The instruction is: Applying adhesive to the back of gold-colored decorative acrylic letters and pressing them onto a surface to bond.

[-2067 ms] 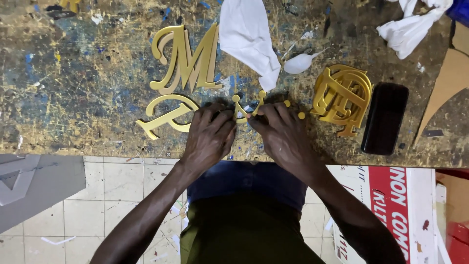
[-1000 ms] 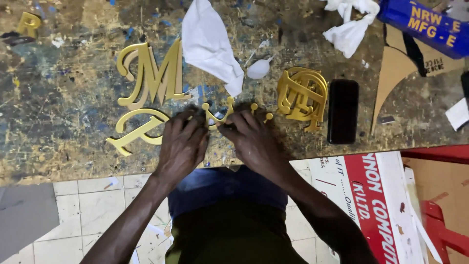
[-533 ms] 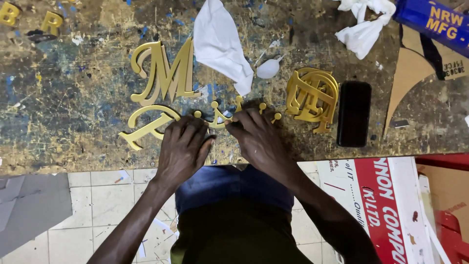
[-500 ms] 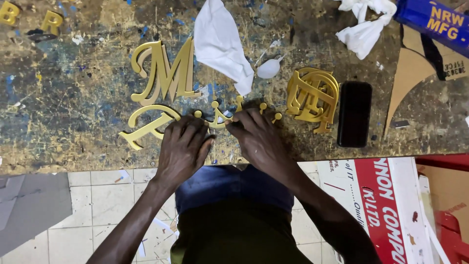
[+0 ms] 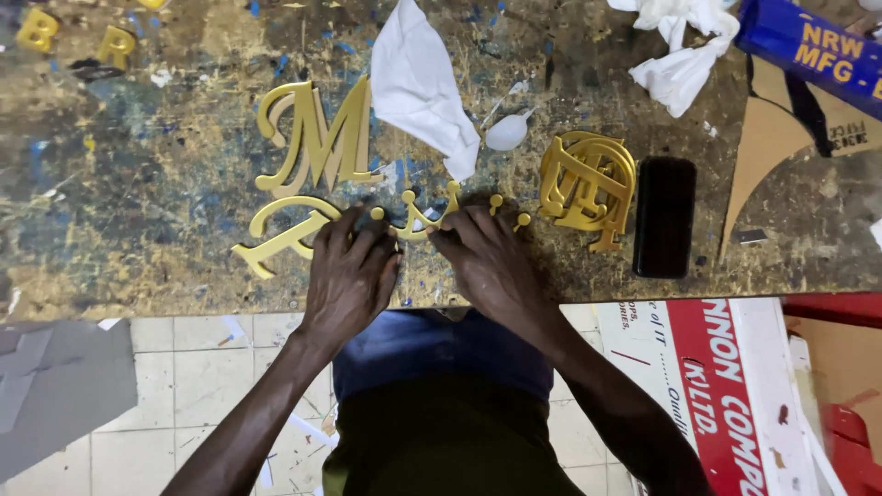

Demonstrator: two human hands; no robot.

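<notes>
My left hand (image 5: 349, 276) and my right hand (image 5: 487, 257) lie side by side, fingers pressed down on a gold crown cut-out (image 5: 418, 216) near the front edge of a paint-stained workbench (image 5: 165, 165). The crown's ball-tipped points stick out past my fingertips; its lower part is hidden under my hands. A gold letter "A" shape (image 5: 280, 230) lies just left of my left hand, a big gold "M" (image 5: 317, 138) beyond it. A gold monogram emblem (image 5: 588, 184) rests to the right of my right hand.
A white cloth (image 5: 418, 87) lies behind the crown, more crumpled cloth (image 5: 680, 55) at the back right. A black phone (image 5: 663, 216), brown cardboard (image 5: 772, 156), a blue box (image 5: 808, 50) and two small gold letters (image 5: 78, 37) are also on the bench. A red-and-white box (image 5: 717, 395) sits below.
My hands have stayed pressed on the crown, shifting only slightly; my view has drifted so the bench contents sit a little differently in frame.
</notes>
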